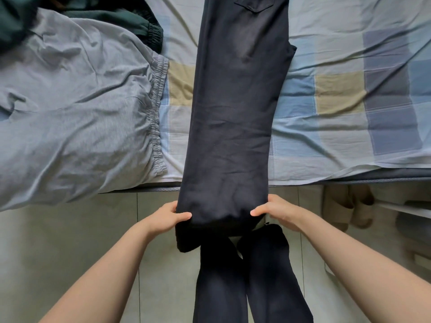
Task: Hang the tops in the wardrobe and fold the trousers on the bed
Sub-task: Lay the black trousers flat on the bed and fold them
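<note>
Dark navy trousers (235, 117) lie lengthwise across the checked bed sheet (345, 94), legs together, back pocket at the far end. Their leg ends hang past the bed's near edge. My left hand (169, 216) grips the left side of the hanging end, thumb on top. My right hand (274, 209) grips the right side in the same way. Grey trousers (77, 113) with an elastic waistband lie spread on the left of the bed. A dark green garment (140, 22) lies bunched at the far left.
The bed's near edge (349, 179) runs across the middle of the view. Below it is pale tiled floor (70, 252). My dark-socked feet (245, 276) stand under the trousers. Beige slippers (347, 206) sit by the bed on the right.
</note>
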Motion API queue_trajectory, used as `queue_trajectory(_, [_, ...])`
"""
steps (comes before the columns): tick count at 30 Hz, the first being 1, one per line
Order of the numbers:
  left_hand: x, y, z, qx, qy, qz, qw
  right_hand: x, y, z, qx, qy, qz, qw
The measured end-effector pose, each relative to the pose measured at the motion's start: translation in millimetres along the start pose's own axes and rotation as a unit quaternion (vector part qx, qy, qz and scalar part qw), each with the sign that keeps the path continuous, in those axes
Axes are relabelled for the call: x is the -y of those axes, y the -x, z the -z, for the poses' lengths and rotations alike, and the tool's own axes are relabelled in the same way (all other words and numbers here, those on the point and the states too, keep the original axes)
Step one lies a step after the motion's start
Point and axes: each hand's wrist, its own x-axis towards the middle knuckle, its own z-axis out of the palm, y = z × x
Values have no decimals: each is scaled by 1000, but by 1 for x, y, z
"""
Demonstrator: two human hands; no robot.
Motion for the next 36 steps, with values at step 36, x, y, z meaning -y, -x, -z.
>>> queue_trajectory(36, [-129,-84,25,-274,-40,31,960,110,-41,70,-156,-145,-39,976])
